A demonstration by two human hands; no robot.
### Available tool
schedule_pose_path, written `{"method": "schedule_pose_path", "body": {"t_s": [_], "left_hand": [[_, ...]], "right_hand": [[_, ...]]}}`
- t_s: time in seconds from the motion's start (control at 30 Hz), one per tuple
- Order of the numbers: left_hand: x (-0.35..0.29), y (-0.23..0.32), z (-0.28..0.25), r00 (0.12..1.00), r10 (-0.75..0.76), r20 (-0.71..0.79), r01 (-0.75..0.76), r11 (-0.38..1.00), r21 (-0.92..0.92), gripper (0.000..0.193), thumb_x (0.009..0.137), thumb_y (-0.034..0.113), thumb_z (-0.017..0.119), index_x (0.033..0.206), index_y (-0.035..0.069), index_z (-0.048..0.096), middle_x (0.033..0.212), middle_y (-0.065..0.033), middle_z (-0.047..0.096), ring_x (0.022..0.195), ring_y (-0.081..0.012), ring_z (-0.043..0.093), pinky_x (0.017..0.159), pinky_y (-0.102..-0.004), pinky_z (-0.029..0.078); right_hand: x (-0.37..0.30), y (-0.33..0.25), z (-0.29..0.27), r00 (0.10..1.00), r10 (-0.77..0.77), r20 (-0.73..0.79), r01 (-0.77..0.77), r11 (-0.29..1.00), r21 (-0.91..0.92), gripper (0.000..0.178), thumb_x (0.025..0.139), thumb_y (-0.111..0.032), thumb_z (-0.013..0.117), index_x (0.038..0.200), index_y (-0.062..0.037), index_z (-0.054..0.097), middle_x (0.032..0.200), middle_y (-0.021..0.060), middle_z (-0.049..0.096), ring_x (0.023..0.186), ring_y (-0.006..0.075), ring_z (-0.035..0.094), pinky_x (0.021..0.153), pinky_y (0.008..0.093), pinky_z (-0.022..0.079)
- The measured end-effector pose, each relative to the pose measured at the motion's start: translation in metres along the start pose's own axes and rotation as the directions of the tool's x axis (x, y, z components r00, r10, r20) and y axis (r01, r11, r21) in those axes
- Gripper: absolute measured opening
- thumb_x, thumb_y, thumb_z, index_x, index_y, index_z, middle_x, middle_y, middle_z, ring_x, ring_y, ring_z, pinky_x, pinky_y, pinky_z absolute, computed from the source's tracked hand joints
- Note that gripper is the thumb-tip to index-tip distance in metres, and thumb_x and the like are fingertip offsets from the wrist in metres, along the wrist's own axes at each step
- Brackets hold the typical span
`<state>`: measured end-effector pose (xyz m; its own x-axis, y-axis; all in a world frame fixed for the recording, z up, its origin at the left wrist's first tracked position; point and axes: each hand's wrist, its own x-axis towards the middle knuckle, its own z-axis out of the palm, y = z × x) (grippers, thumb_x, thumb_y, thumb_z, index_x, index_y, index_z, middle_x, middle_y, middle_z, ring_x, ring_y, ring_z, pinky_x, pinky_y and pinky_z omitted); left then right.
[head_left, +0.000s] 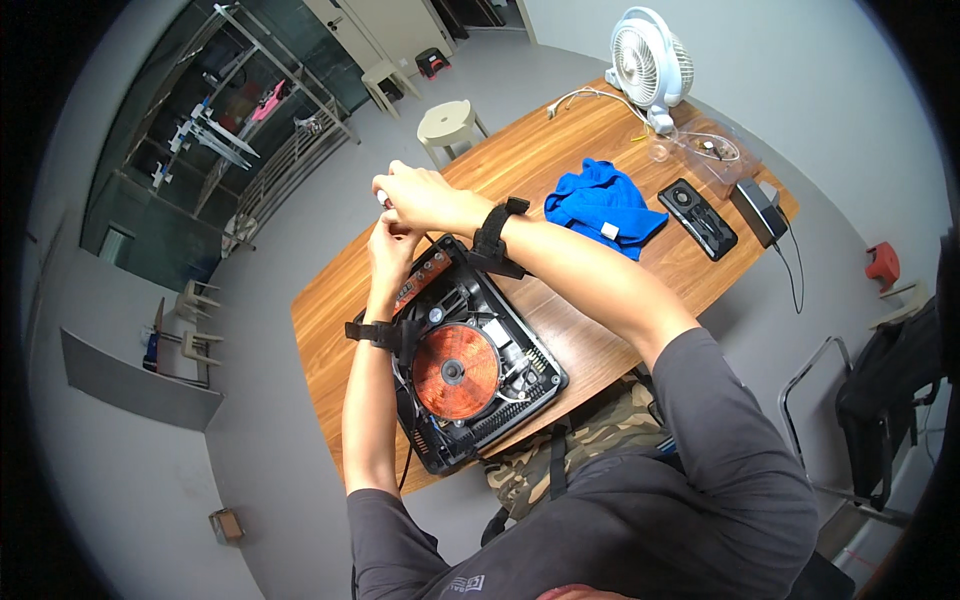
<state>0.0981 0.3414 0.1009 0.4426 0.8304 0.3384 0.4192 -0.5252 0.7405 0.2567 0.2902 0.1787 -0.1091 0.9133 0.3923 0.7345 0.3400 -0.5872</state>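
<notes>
Open induction cooker (474,314) lies on the wooden table (590,345), toward its near left part, coil (432,378) facing up. Right hand (425,195) and left hand (392,243) meet above its far end, beyond the orange control strip (428,279). Fingers of both are curled and bunched against each other; cannot tell whether they clamp anything. Handling, judged by eye: housing probably stiff, moderately heavy, smooth enough to slip a little; coil windings and thin leads likely fragile, easily snagged. Best hold: both palms on the outer side walls, left and right, fingertips under the base, clear of coil and wiring.
</notes>
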Motion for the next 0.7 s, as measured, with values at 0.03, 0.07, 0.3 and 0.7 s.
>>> {"method": "schedule_pose_path", "body": {"t_s": [0.03,0.07,0.3,0.7], "left_hand": [[0.002,0.001,0.002,1.0,0.0,-0.007,0.001,1.0,0.006,0.031,0.09,0.019,0.079,0.108,-0.002,0.064,0.1,-0.0092,0.074,0.091,-0.0155,0.068,0.084,-0.032,0.053],[0.003,0.002,0.004,1.0,-0.001,-0.013,0.001,1.0,0.012,0.032,0.09,0.02,0.079,0.107,-0.002,0.064,0.101,-0.0093,0.074,0.091,-0.0155,0.068,0.084,-0.0321,0.053],[-0.003,0.0,-0.002,0.992,0.059,0.11,-0.045,0.992,-0.118,0.036,0.091,0.018,0.077,0.118,-0.003,0.065,0.102,-0.0079,0.073,0.092,-0.0134,0.066,0.082,-0.0313,0.053],[-0.002,-0.001,0.001,0.995,0.043,0.094,-0.029,0.988,-0.149,0.041,0.089,0.022,0.08,0.117,-0.004,0.064,0.108,-0.0096,0.073,0.097,-0.0139,0.066,0.084,-0.0319,0.052]], "right_hand": [[0.003,0.005,0.004,1.0,0.018,-0.009,-0.018,1.0,0.026,0.054,0.078,-0.011,0.076,0.129,-0.0019,0.061,0.122,0.023,0.067,0.114,0.0364,0.067,0.094,0.0456,0.055],[0.006,0.01,0.008,0.999,-0.01,-0.032,0.01,1.0,0.013,0.054,0.079,-0.013,0.077,0.129,-0.0022,0.061,0.121,0.0236,0.067,0.112,0.0373,0.066,0.093,0.0457,0.055],[0.007,0.016,0.004,0.997,-0.066,0.03,0.067,0.998,-0.019,0.051,0.081,-0.016,0.077,0.128,-0.0024,0.06,0.119,0.025,0.066,0.11,0.0393,0.066,0.091,0.0459,0.055],[0.01,0.016,0.005,0.998,-0.024,0.056,0.022,0.999,0.023,0.043,0.082,-0.016,0.075,0.121,-0.0036,0.062,0.117,0.0226,0.063,0.106,0.0456,0.066,0.086,0.0489,0.055]]}}
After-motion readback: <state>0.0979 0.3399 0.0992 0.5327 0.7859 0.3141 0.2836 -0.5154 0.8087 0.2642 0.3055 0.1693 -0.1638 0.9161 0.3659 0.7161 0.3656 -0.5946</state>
